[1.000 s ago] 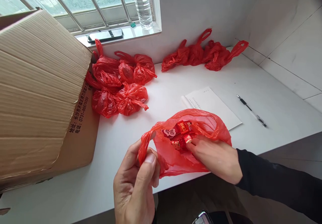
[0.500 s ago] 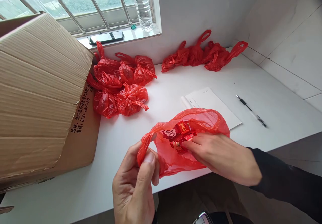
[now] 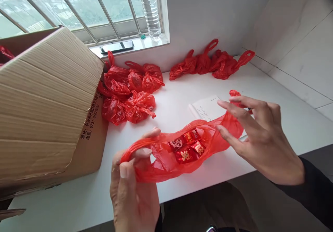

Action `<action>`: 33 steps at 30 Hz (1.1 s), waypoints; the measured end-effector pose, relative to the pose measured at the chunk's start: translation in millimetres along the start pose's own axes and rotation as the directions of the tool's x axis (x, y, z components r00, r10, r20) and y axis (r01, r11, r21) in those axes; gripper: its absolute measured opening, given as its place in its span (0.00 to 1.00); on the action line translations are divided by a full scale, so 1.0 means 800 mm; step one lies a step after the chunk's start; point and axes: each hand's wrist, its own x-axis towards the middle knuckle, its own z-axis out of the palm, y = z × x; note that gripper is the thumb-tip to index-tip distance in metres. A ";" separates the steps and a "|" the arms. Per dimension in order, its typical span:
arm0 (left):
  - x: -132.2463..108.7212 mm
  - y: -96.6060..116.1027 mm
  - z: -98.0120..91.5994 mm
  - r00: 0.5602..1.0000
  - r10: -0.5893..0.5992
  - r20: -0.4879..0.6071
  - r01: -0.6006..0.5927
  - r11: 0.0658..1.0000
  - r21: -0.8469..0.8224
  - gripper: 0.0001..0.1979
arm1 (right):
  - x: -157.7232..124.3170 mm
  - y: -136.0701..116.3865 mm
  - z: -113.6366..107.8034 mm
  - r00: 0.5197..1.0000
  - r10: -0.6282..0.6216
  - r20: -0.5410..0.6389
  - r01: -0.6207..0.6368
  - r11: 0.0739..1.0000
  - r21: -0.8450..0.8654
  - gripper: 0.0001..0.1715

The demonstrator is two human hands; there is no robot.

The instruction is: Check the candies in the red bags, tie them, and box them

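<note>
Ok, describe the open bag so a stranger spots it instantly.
Start at the white table. At its near edge, between the left hand and right hand, find a red plastic bag. Unlike the bunched red bags behind it, its mouth gapes, showing red packets.

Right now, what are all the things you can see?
Open bag: one, red, between the hands.
Wrapped sweets: four or more, red, inside it.
Bags near box: about five, red, on table.
Bags near wall: about three, red, far table edge.
Cardboard box: one, brown, left.
Plastic: count unclear, red, inside the box.
Phone: one, black, windowsill.
Bottle: one, clear, windowsill.
Scrap: one, green, windowsill.
Paper: count unclear, white, beyond the open bag.
Table: one, white, middle.
Window bars: several, grey, upper left.
Left hand: one, gripping the bag's left handle.
Right hand: one, at the bag's right end.
Sleeves: two, black, wrists.
</note>
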 end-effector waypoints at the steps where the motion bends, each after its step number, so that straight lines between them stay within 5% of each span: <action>1: 0.002 0.003 -0.001 1.000 -0.028 -0.009 0.028 0.999 -0.019 0.09 | 0.002 0.003 0.000 1.000 0.026 -0.010 -0.026 1.000 -0.009 0.33; 7: 0.014 0.012 0.000 0.994 -0.060 0.089 0.060 0.998 -0.003 0.07 | 0.015 0.023 0.004 0.995 0.087 0.056 -0.091 0.993 0.080 0.28; 11: 0.019 0.009 -0.001 0.989 0.015 0.145 -0.018 1.000 0.013 0.06 | 0.019 0.029 0.008 0.990 0.124 0.065 -0.130 0.987 0.097 0.37; 14: 0.024 0.013 -0.001 0.973 0.003 0.231 -0.006 1.000 0.010 0.05 | 0.023 0.023 0.001 0.978 0.162 0.133 -0.191 0.951 0.243 0.25; 16: 0.027 0.021 0.002 0.969 -0.020 0.244 0.029 0.999 -0.035 0.06 | 0.027 0.016 -0.010 0.966 0.193 0.172 -0.244 0.902 0.355 0.14; 20: 0.031 0.036 0.014 0.959 -0.039 0.282 0.071 0.992 -0.106 0.10 | 0.037 0.001 -0.035 0.961 0.230 0.155 -0.276 0.744 0.608 0.10; 27: 0.040 0.030 0.025 0.921 -0.081 0.381 0.017 0.985 0.170 0.03 | 0.049 -0.014 -0.045 0.947 0.218 0.235 -0.301 0.358 0.884 0.08; 33: 0.032 0.030 0.035 0.893 -0.208 0.398 0.103 0.958 0.268 0.04 | 0.056 -0.035 -0.042 0.957 0.128 0.259 -0.288 0.351 0.891 0.05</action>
